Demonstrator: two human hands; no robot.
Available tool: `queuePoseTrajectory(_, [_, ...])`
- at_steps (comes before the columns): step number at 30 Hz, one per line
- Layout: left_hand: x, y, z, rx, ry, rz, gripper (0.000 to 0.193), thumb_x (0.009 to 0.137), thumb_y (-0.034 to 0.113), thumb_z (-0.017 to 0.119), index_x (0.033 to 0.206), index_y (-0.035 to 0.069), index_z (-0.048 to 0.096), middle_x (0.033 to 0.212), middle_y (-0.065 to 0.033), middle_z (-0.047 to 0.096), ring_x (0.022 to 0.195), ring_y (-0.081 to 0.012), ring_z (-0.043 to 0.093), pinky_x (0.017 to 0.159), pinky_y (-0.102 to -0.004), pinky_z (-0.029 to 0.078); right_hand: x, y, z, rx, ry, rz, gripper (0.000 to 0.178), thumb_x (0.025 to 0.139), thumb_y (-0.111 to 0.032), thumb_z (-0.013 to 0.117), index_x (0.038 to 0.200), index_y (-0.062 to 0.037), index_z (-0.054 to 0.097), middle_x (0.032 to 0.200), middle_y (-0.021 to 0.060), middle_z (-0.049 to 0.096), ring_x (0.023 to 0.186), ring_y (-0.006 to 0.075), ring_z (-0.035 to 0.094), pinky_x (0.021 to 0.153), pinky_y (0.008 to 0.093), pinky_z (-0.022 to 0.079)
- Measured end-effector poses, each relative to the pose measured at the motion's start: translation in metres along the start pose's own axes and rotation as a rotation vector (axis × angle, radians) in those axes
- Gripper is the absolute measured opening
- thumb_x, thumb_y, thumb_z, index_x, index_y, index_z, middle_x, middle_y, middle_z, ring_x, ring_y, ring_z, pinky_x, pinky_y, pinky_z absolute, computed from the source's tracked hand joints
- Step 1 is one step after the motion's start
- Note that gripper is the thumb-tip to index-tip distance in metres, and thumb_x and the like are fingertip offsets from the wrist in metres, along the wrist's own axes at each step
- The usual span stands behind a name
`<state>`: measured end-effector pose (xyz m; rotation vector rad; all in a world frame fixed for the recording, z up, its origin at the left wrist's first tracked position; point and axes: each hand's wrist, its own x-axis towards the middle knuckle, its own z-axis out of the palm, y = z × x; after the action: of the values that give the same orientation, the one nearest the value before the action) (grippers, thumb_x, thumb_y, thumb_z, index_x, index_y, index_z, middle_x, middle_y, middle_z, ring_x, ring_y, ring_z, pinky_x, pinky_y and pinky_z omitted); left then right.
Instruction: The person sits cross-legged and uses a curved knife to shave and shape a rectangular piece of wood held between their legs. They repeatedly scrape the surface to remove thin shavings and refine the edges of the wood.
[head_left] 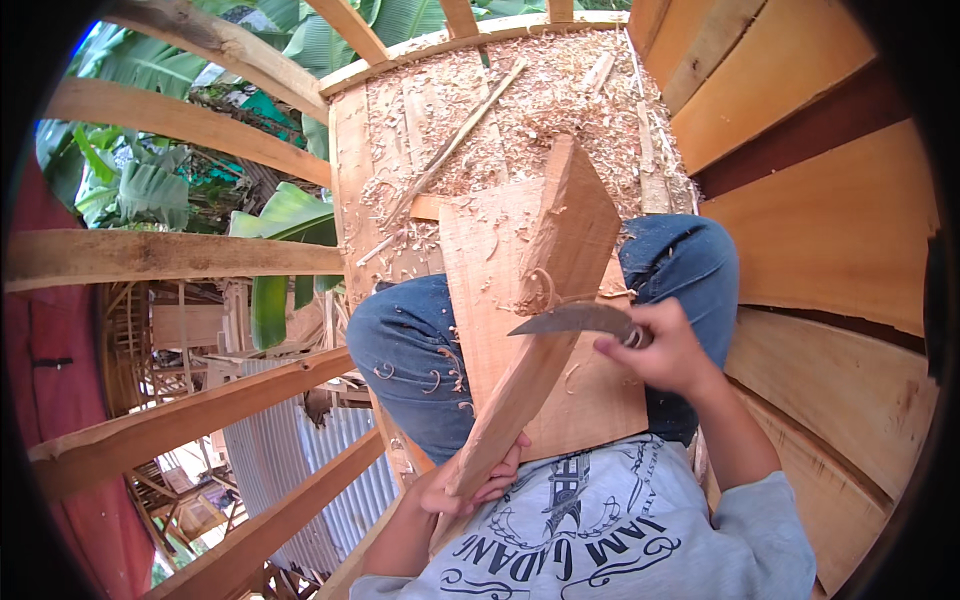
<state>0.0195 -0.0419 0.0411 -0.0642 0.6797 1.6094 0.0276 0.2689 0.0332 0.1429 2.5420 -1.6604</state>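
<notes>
In my right hand (665, 345) is a knife (575, 319) with a short dark curved blade, its handle wrapped by my fingers. The blade lies across the edge of a thick wooden plank (560, 260), pointing left. That plank stands tilted over my lap, its near end gripped by my left hand (480, 485). A thin curled shaving (545, 283) sits on the plank's edge just beyond the blade. Underneath, a wide flat board (490, 235) rests across my legs, with a few curls of wood on it.
Wood shavings (520, 110) cover the plank floor ahead, where a long thin stick (460, 140) lies. A slatted wooden railing (190, 258) runs along the left, with banana leaves (290, 215) and corrugated metal sheets (300, 455) beyond. Wide boards (820, 240) form a wall close on my right.
</notes>
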Motion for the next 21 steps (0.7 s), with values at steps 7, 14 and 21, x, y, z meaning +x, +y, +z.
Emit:
queuePoseTrajectory(7, [-0.002, -0.001, -0.002, 0.003, -0.019, 0.025, 0.095, 0.048, 0.015, 0.06, 0.132, -0.005, 0.021, 0.086, -0.0037, 0.03, 0.062, -0.0068, 0.035, 0.052, -0.0183, 0.028, 0.014, 0.006, -0.003, 0.898, 0.588, 0.329, 0.034, 0.074, -0.014, 0.071, 0.053, -0.0056, 0.046, 0.044, 0.0082, 0.04, 0.035, 0.0174, 0.045, 0.039, 0.03, 0.036])
queuePoseTrajectory(14, [0.0, 0.001, -0.001, 0.005, -0.02, 0.017, 0.095, 0.048, 0.016, 0.059, 0.132, -0.005, 0.021, 0.085, -0.0037, 0.03, 0.062, -0.0068, 0.035, 0.053, -0.0177, 0.029, -0.003, 0.0, 0.009, -0.108, 0.093, -0.17, 0.032, 0.07, -0.012, 0.073, 0.054, -0.0079, 0.046, 0.046, 0.0085, 0.041, 0.036, 0.0175, 0.045, 0.04, 0.0296, 0.036])
queuePoseTrajectory(21, [0.001, -0.002, -0.002, 0.022, -0.018, -0.001, 0.096, 0.047, 0.016, 0.06, 0.132, -0.006, 0.022, 0.084, -0.0036, 0.031, 0.061, -0.0066, 0.035, 0.053, -0.0172, 0.03, -0.006, 0.007, 0.009, 0.0, 0.028, -0.366, 0.027, 0.081, -0.017, 0.065, 0.062, -0.0043, 0.051, 0.048, 0.0044, 0.049, 0.042, 0.0097, 0.051, 0.04, 0.0299, 0.04])
